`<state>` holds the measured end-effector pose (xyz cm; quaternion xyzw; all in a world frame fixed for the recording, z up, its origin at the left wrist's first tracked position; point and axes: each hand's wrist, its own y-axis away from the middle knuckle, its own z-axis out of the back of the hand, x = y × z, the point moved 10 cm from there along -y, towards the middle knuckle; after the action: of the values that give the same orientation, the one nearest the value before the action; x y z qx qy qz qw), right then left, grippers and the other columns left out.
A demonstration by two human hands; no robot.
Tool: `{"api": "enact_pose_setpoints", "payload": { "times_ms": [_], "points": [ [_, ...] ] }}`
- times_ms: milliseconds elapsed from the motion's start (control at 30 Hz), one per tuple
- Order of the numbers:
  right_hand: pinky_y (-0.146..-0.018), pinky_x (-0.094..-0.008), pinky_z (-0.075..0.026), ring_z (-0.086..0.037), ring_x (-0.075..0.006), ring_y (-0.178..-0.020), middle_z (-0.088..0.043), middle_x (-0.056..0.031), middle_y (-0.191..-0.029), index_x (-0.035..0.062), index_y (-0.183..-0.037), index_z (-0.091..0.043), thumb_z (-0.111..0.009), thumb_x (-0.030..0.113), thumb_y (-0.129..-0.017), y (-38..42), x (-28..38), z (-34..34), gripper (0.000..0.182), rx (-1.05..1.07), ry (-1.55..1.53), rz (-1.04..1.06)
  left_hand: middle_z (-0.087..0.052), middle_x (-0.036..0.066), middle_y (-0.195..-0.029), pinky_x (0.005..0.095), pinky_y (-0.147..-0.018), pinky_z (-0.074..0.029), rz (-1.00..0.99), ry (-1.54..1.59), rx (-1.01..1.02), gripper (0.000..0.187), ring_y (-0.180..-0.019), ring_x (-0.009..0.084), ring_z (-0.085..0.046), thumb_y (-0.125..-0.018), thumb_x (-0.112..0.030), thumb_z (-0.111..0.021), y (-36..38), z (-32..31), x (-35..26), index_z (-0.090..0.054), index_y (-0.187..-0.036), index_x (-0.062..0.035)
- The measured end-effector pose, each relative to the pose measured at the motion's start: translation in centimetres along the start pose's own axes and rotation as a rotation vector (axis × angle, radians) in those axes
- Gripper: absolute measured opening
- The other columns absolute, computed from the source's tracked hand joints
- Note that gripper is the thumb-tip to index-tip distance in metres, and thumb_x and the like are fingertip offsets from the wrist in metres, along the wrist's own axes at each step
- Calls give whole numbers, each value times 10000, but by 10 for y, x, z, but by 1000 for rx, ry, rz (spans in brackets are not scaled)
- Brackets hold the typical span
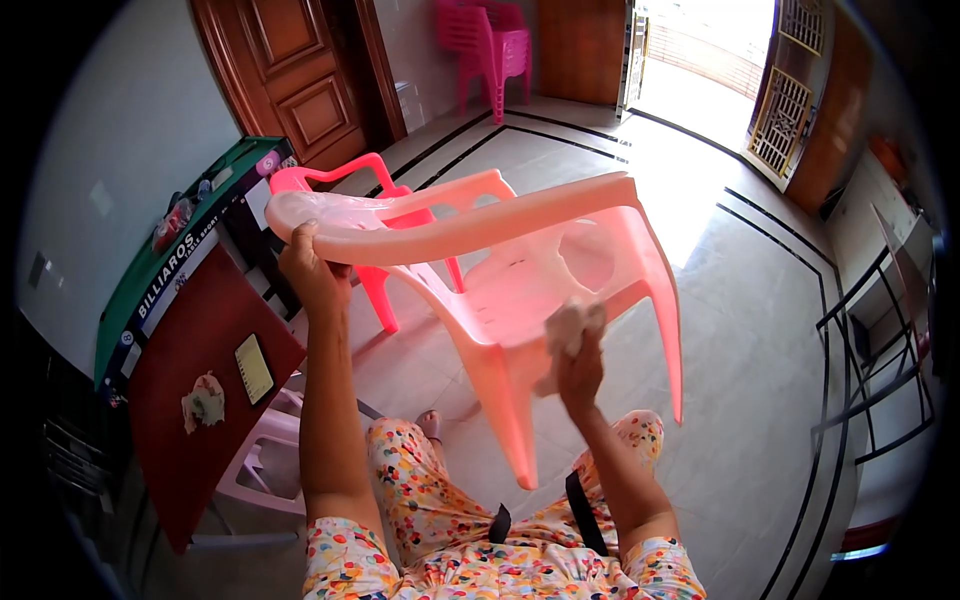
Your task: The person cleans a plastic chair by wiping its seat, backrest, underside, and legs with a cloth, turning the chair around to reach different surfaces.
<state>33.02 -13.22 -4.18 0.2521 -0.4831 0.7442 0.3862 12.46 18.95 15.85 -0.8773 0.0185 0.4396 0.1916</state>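
Note:
A pink plastic armchair (505, 295) is tilted in front of me, its legs pointing down and to the right. My left hand (315, 268) grips the chair at the left end of its long upper edge, thumb on top and fingers underneath. Bunched in my right hand (580, 378) is a pale cloth (570, 330), close against the near side of the chair by the top of a front leg. Behind the tilted chair stands a brighter pink chair (378, 300), partly hidden by it.
To the left, a dark red table (225, 320) bears a phone (254, 368) and a crumpled cloth (203, 403). Behind it is a toy billiards table (165, 250). A pale pink chair (262, 460) sits beside the table. Pink chairs (490, 60) are stacked far back. A black metal frame (880, 350) stands right.

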Motion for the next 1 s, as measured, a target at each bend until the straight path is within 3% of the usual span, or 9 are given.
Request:
{"api": "enact_pose_setpoints", "payload": {
  "times_ms": [133, 167, 233, 367, 433, 467, 667, 867, 1000],
  "points": [
    [-816, -437, -445, -513, -388, -1022, -477, -261, -1151, 13, -1144, -489, -499, 34, -733, 67, 79, -38, 412, 209, 274, 455, -525, 64, -623, 246, -311, -310, 2, 12, 5, 228, -406, 146, -472, -779, -226, -510, 2, -2, -1, -525, -825, -3],
    [-816, -437, -445, -513, -388, -1022, -477, -261, -1151, 13, -1144, -489, -499, 34, -733, 74, 85, -39, 412, 214, 267, 461, -525, 64, -623, 246, -311, -310, -4, 9, -3, 228, -406, 146, -472, -779, -226, -510, 2, -1, -2, -525, -825, -3],
    [-789, -434, -460, -553, -370, -962, -542, -214, -1064, 36, -1039, -559, -502, 71, -736, 107, 67, -81, 310, 905, 520, 218, -522, 66, -609, 246, -307, -310, -6, -26, 42, 233, -388, 147, -466, -783, -227, -508, 4, -3, -2, -526, -808, 4],
    [-788, -440, -452, -569, -363, -939, -575, -173, -997, 79, -1006, -567, -486, 113, -732, 154, 20, -117, 288, 936, 411, 200, -522, 63, -579, 241, -299, -318, -1, -34, 31, 237, -373, 142, -472, -797, -225, -502, 7, -5, -3, -531, -760, 7],
    [-788, -431, -449, -578, -343, -916, -608, -134, -941, 130, -1035, -567, -478, 166, -741, 148, 10, -100, 310, 1022, 277, -150, -521, 64, -576, 242, -300, -321, 1, -75, 39, 235, -375, 142, -475, -797, -222, -500, 9, -8, -8, -532, -755, 7],
    [-788, -431, -449, -578, -343, -916, -608, -134, -941, 130, -1035, -567, -478, 166, -741, 144, 8, -96, 310, 1032, 276, -142, -520, 64, -573, 243, -300, -324, 24, -116, 55, 233, -377, 143, -478, -798, -219, -498, 12, -10, -7, -533, -750, 6],
    [-758, -421, -454, -577, -323, -887, -606, -84, -990, 168, -1034, -563, -455, 158, -766, 71, 31, -41, 290, 588, 10, -120, -515, 69, -587, 248, -299, -309, 70, -67, -7, 199, -373, 143, -462, -789, -186, -493, 20, -14, -7, -509, -726, 3],
    [-694, -432, -444, -564, -338, -768, -598, -159, -881, 83, -992, -565, -499, 51, -684, 78, 21, -19, 317, 425, -67, 35, -515, 94, -599, 252, -305, -318, 89, -117, 96, 201, -379, 147, -462, -773, -154, -508, 67, -50, -22, -505, -755, 46],
    [-682, -412, -455, -567, -335, -746, -591, -169, -837, 53, -943, -603, -488, 26, -658, 78, 4, 9, 308, 251, -102, -21, -500, 68, -472, 224, -308, -305, 68, -125, 199, 287, -335, 117, -445, -844, -157, -470, 106, -87, -28, -509, -623, 20]
  ]
}}
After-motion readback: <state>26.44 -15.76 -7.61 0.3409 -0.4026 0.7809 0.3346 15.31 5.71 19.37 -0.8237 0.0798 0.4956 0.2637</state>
